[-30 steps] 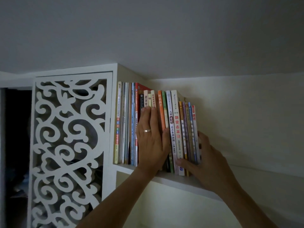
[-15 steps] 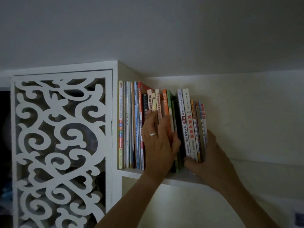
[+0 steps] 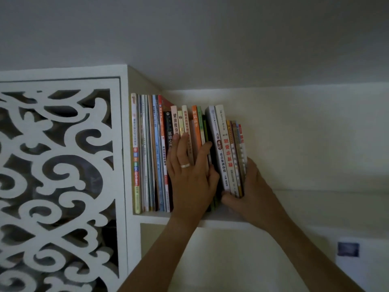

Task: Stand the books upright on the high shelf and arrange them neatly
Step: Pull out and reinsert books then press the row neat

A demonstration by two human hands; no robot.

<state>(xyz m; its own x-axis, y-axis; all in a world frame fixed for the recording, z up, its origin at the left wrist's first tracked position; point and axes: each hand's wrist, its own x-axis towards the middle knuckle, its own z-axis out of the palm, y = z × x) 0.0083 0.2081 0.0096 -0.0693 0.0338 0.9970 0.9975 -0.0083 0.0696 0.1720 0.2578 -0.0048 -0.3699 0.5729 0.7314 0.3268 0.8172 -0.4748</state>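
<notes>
Our left hand (image 3: pixel 190 175), a silver ring on one finger, lies flat with straight fingers against the spines mid-row. Our right hand (image 3: pixel 248 191) clasps the right-end cluster of thin books, thumb beneath them. The row of colourful upright books (image 3: pixel 183 152) stands on the white high shelf (image 3: pixel 212 221), beside the white scroll-cut cabinet panel (image 3: pixel 61 175).

Home — bookshelf (image 3: pixel 210 222) (fretwork panel (image 3: pixel 59 165))

Right hand (image 3: pixel 251 193) fingers hidden behind books (image 3: pixel 223 148); lattice panel (image 3: pixel 59 175) cropped left.
</notes>
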